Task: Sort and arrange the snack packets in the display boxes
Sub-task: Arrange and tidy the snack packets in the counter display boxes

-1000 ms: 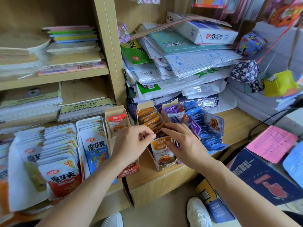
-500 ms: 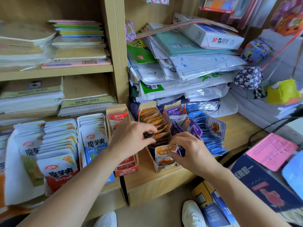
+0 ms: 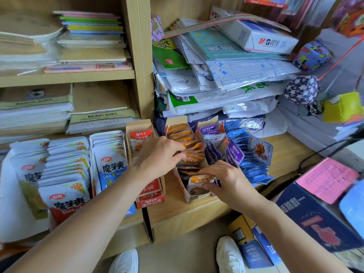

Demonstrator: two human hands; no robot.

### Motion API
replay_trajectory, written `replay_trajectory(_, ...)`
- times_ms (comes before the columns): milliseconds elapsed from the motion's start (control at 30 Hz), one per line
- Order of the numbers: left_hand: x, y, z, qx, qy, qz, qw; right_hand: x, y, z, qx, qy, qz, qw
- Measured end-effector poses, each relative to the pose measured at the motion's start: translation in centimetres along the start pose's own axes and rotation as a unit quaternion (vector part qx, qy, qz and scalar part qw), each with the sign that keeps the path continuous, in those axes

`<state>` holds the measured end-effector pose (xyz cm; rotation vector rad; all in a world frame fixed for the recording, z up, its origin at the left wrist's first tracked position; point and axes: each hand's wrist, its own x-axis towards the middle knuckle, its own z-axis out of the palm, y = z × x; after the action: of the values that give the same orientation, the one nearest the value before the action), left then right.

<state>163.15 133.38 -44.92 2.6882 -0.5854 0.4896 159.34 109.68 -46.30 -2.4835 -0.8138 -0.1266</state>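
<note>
Orange packets (image 3: 200, 179), hands (image 3: 157, 156) (image 3: 226, 180) gripping (contact partly hidden)

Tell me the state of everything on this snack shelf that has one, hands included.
left hand: on packets midway along the orange box, grip unclear.
right hand: pinching the front orange packet.
orange box: open-topped, packets leaning unevenly.
front orange packet: upright at the box front.
red box: open-topped, holds red packets.
purple packets: standing in their box, some tilted.
blue packets: fanned forward in a loose row.
</note>
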Motion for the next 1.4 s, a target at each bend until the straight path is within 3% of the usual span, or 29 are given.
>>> replay_trajectory(167,0.1,-0.6,0.1,-0.020,0.072,-0.056,0.996,0.0,0.1,-1.2,0.059,0.008,0.078,0.995)
replay_trajectory(400,-1.1,0.4,-0.1,-0.037,0.132,-0.056,0.989,-0.2,-0.2,-2.0,0.151,0.037,0.145,0.977)
replay_trajectory(733,-2.9,0.7,-0.1,-0.161,0.002,-0.035,0.986,-0.4,0.0,-1.0,0.160,0.068,0.156,0.972)
replay_trajectory(833,-3.1,0.8,-0.3,-0.126,-0.058,-0.013,0.990,-0.6,-0.1,-1.0,0.167,0.082,0.147,0.972)
replay_trajectory(933,-2.9,1.3,-0.2,-0.003,-0.056,0.011,0.998,-0.9,-0.2,-0.9,0.151,0.108,0.126,0.975)
replay_trajectory(1000,-2.6,1.7,0.0,0.022,-0.040,0.008,0.999,-1.0,-0.3,-0.8,0.137,0.134,0.123,0.974)
replay_trajectory(1400,-1.3,1.8,0.5,-0.021,-0.049,-0.001,0.999,-1.5,0.2,-1.3,0.126,0.109,0.145,0.975)
